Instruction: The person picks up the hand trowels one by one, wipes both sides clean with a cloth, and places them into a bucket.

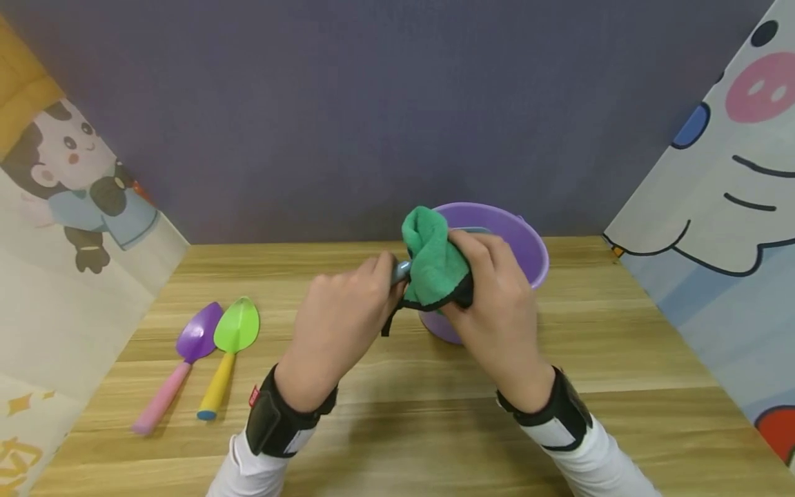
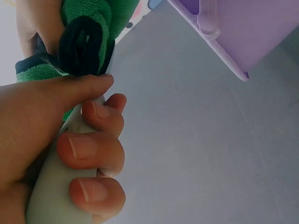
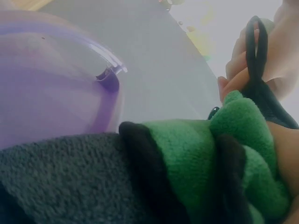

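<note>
My left hand (image 1: pixel 344 314) grips the pale grey handle (image 2: pixel 63 182) of a tool, fingers curled around it. The tool's far end is hidden by a green cloth (image 1: pixel 431 266) with black edging and a hanging loop. My right hand (image 1: pixel 499 310) holds that cloth bunched around the tool's end, above the table. In the right wrist view, a dark grey side of the cloth (image 3: pixel 79 172) shows beside the green one. Behind the right hand stands a purple bucket (image 1: pixel 531 241), partly covered by hand and cloth. Something light blue shows inside it.
On the left of the wooden table (image 1: pixel 397 428) lie two toy shovels side by side: one with a purple blade and pink handle (image 1: pixel 164 397), one with a green blade and yellow handle (image 1: pixel 219 383). A grey wall rises behind, with cartoon-printed panels at both sides.
</note>
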`<action>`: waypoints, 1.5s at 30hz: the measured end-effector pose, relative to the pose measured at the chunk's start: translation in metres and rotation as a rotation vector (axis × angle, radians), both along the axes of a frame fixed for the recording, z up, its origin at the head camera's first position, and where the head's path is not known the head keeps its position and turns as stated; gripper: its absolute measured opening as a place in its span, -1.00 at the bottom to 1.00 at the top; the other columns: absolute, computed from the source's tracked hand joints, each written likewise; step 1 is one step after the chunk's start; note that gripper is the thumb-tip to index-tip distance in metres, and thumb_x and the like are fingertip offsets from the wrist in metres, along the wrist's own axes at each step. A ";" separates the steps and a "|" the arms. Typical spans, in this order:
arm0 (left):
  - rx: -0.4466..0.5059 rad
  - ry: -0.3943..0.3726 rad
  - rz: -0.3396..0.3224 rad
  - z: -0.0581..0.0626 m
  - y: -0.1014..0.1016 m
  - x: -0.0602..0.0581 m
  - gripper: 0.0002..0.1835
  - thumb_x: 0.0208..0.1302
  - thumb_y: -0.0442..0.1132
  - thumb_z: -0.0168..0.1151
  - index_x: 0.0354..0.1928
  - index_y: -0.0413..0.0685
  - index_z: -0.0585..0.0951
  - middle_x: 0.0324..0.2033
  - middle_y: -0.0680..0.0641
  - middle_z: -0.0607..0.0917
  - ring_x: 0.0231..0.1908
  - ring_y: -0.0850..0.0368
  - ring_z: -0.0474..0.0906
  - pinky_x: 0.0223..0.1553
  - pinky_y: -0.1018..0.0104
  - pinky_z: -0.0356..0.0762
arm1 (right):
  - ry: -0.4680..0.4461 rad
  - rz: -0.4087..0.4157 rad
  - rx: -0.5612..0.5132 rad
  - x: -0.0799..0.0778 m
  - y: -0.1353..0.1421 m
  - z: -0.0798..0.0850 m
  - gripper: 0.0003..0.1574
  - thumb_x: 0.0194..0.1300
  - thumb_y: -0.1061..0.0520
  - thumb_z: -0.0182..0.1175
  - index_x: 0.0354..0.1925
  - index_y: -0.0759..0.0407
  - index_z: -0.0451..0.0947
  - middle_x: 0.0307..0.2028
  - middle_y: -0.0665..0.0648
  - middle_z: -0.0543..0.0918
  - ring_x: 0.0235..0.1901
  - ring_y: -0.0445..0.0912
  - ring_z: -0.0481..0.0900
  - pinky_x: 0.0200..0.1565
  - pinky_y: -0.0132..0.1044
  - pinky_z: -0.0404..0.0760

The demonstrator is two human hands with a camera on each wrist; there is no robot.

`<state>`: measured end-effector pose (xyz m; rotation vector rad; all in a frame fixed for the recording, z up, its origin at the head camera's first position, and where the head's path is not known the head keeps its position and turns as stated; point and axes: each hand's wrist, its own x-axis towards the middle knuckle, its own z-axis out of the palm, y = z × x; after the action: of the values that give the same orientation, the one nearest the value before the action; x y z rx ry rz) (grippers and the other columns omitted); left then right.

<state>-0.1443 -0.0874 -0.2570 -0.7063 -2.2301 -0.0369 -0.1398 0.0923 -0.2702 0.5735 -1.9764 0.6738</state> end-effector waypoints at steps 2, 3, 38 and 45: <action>-0.005 0.004 0.006 0.000 0.000 0.000 -0.76 0.29 -0.16 0.18 -0.47 -0.13 0.49 -0.73 0.04 0.48 -0.84 0.25 0.32 -0.92 0.23 0.33 | 0.006 -0.006 0.002 0.000 0.000 0.000 -0.16 -0.24 0.37 0.51 0.10 0.31 0.46 -0.13 0.38 0.61 -0.07 0.16 0.56 0.01 0.10 0.58; -0.008 0.005 0.009 0.000 0.001 0.000 -0.77 0.29 -0.16 0.18 -0.47 -0.14 0.49 -0.73 0.04 0.48 -0.84 0.25 0.32 -0.92 0.23 0.33 | 0.007 -0.009 0.003 0.000 0.000 0.000 -0.15 -0.25 0.37 0.51 0.10 0.31 0.46 -0.13 0.38 0.61 -0.08 0.17 0.55 0.00 0.10 0.57; 0.024 -0.065 -0.026 0.005 -0.003 -0.001 -0.76 0.27 -0.12 0.22 -0.41 -0.15 0.52 -0.72 0.05 0.44 -0.80 0.26 0.24 -0.91 0.27 0.25 | 0.017 -0.027 -0.055 -0.003 0.005 0.002 -0.17 -0.26 0.38 0.50 0.08 0.33 0.48 -0.15 0.40 0.60 -0.14 0.21 0.49 -0.04 0.12 0.51; 0.033 -0.084 -0.034 0.004 -0.004 -0.001 -0.76 0.29 -0.13 0.20 -0.43 -0.13 0.50 -0.72 0.06 0.38 -0.79 0.27 0.19 -0.90 0.30 0.19 | 0.012 -0.021 -0.055 -0.003 0.005 0.002 -0.18 -0.24 0.36 0.51 0.09 0.33 0.47 -0.15 0.40 0.60 -0.13 0.20 0.50 -0.05 0.12 0.52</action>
<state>-0.1453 -0.0916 -0.2531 -0.7367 -2.2920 -0.1212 -0.1428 0.0976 -0.2681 0.5222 -1.9439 0.7079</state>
